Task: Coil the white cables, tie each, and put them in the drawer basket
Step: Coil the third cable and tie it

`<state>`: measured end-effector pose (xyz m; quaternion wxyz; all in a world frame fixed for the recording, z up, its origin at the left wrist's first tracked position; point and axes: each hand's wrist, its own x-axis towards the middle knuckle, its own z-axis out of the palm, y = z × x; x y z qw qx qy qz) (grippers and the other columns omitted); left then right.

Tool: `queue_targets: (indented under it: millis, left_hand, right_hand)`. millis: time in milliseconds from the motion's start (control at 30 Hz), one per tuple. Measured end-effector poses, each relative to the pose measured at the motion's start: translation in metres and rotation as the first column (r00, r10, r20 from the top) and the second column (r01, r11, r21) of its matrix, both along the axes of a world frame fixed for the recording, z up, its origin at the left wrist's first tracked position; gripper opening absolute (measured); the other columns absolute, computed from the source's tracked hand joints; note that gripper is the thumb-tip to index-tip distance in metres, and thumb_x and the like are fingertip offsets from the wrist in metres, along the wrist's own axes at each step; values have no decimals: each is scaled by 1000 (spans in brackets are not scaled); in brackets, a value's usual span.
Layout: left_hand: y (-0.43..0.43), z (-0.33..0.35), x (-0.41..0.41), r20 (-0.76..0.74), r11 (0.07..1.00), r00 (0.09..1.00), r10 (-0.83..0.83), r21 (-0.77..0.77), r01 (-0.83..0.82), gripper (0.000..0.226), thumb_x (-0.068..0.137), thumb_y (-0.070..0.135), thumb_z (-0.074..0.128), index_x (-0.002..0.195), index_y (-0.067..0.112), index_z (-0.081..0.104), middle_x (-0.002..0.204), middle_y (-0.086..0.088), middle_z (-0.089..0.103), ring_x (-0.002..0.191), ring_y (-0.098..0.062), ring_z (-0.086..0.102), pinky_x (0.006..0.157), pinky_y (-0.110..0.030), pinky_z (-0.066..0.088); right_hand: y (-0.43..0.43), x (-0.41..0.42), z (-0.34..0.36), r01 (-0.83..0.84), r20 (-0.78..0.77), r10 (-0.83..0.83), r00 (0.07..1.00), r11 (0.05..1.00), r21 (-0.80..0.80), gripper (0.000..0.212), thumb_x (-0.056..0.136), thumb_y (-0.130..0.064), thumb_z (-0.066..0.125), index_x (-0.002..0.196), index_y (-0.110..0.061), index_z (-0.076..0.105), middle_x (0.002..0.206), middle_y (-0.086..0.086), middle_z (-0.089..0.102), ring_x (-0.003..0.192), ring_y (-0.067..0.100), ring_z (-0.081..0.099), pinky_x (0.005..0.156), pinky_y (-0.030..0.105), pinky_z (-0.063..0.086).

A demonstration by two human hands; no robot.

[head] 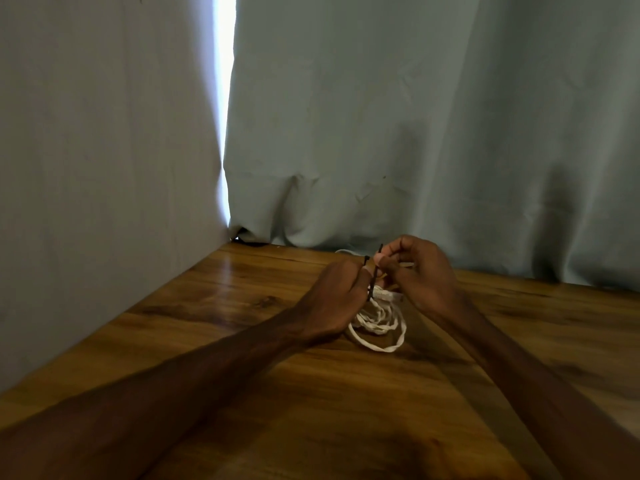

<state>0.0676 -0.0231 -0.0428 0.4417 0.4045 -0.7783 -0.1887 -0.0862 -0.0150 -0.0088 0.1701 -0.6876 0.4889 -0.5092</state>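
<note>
A coiled white cable lies on the wooden table between my hands, its loops hanging out below them. A thin black tie crosses the top of the coil. My left hand pinches one end of the tie at the coil's left side. My right hand pinches the other end, which sticks up above my fingertips. A second bit of white cable shows behind my hands near the curtain. No drawer basket is in view.
A pale grey-green curtain hangs along the table's back edge. A grey wall runs along the table's left edge, with a bright gap of light between wall and curtain.
</note>
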Motion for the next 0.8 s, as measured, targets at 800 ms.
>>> queue_targets:
  millis: [800]
  left_hand:
    - [-2,4,7,-23,999,998,52,10,-52,44,109,25,42,81,-1,65,67,-11,62,59,-16,57,53,-34,42]
  right_hand:
    - [19,2,19,-285,502,103,859,910,301,19,89,-20,75,101,-6,79,93,8,79,78,12,71,69,25,60]
